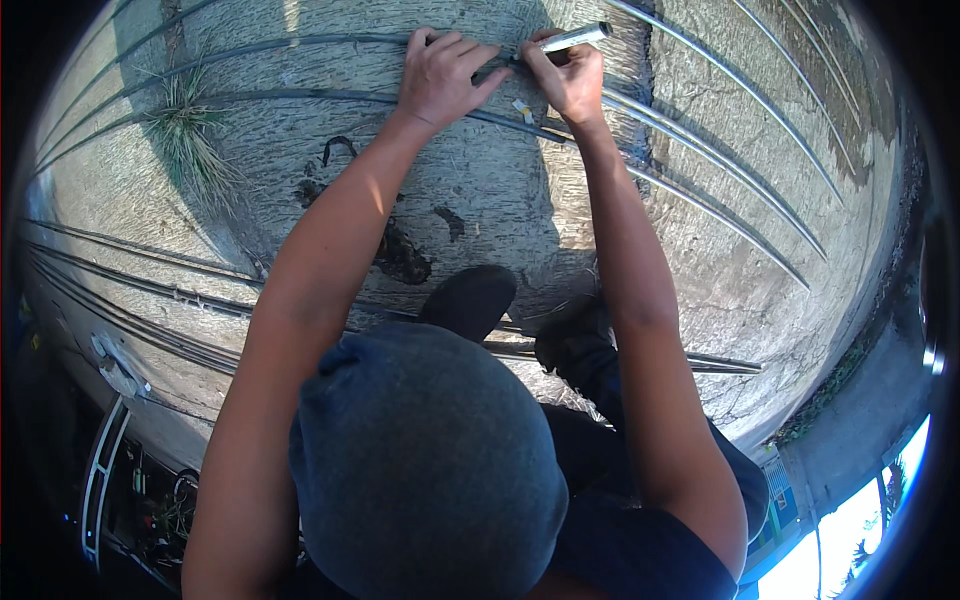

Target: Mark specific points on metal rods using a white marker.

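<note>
My left hand [440,78] is closed over a long thin metal rod [340,40] lying across the rough concrete, with its thumb and index finger pointing toward my right hand. A whitish marker pen [575,39] is gripped in my right hand [572,80], slanting up to the right. The pen's writing end is down by the rod, in the small gap between my hands, and its tip is too small to make out. Nearer to me runs a second rod [330,95], passing below both hands. A small white and yellow piece [522,110] lies beside it.
More bare rods [740,75] fan out at the right. A bundle of dark rods [130,265] crosses nearer to me, by my shoes [470,300]. A grass tuft [190,125] grows at the left. A metal frame like a ladder [100,480] stands lower left.
</note>
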Demonstrator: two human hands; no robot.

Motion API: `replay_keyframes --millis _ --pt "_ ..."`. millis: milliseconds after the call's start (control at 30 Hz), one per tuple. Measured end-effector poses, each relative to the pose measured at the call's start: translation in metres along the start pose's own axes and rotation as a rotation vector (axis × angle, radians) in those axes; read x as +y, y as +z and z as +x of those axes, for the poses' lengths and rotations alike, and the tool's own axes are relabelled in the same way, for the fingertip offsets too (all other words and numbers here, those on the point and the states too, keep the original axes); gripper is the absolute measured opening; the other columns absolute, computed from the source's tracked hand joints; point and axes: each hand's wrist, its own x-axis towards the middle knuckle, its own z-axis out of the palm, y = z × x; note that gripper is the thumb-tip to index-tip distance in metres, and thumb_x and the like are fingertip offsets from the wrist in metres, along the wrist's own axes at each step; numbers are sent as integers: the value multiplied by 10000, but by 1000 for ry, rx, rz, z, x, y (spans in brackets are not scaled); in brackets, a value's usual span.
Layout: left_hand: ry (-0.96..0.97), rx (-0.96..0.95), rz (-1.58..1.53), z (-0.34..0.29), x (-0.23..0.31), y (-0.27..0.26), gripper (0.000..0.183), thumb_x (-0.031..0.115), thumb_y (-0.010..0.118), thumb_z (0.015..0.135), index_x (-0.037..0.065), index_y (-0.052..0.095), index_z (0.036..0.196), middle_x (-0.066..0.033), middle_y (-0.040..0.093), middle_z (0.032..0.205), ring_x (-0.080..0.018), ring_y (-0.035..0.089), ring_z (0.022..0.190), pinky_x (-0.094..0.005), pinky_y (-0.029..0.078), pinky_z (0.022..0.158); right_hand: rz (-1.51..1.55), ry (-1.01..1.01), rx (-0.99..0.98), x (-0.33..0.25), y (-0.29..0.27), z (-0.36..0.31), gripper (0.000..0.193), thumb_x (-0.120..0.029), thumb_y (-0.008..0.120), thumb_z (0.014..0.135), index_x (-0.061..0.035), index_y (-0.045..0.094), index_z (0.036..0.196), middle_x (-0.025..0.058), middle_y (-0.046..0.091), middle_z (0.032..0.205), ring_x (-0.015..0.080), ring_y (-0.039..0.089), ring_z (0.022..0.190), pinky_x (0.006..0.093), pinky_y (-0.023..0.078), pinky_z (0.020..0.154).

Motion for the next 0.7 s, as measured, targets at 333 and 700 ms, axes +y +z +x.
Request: replay_keyframes --millis 333,700 --pt "9 3 16 0 0 -1 286 397 809 819 146 772 951 12 736 866 -166 664 870 -376 412 870 3 -20 -35 -1 -1 1 160 -150 737 848 7 742 881 38 703 680 78 628 613 248 514 586" --pt "4 10 -37 2 0 -2 280 383 798 834 131 767 950 -21 753 879 -177 673 878 -399 411 898 -480 -235 131 -14 -58 -76 461 10 667 743 -76 653 1195 170 696 1041 402 628 1049 486 484 950"
